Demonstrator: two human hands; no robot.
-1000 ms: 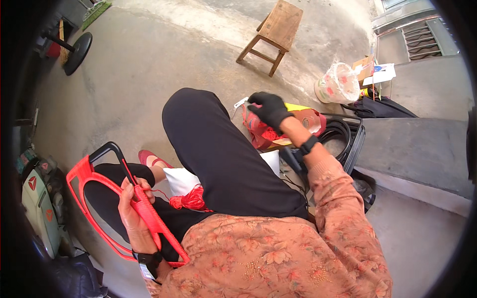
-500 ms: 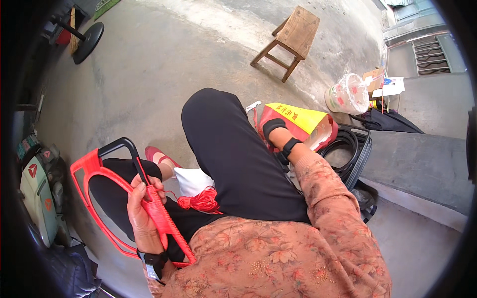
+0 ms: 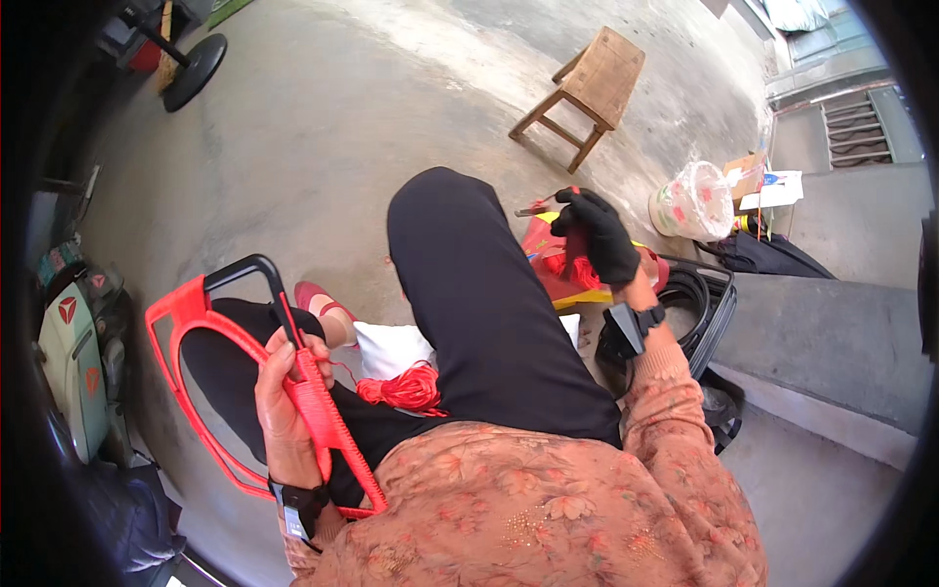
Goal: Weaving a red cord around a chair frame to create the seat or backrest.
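Note:
My bare left hand (image 3: 286, 396) is closed around a looped frame (image 3: 318, 401), tightly wound with red cord except for a bare black bar at its top. From it a red strand runs to a bundle of red cord (image 3: 403, 388) lying on my lap beside a white cloth-like thing (image 3: 391, 344). Over a red and yellow bag (image 3: 558, 279) my right hand (image 3: 599, 235), in a black glove, pinches a small slim tool (image 3: 533, 209) with a metal-looking tip; its exact kind is unclear. More red cord (image 3: 577, 269) shows in the bag's mouth.
A wooden stool (image 3: 592, 88) stands ahead on the concrete floor. To the right are a plastic-covered bucket (image 3: 693, 201), a coiled black hose (image 3: 685, 308) and a grey ledge (image 3: 822, 333). At far left stand a scooter (image 3: 68, 362) and a round black base (image 3: 196, 73).
My right hand has come up out of the red and yellow bag with a small slim tool in its fingers. The left hand keeps its hold on the cord-wrapped frame.

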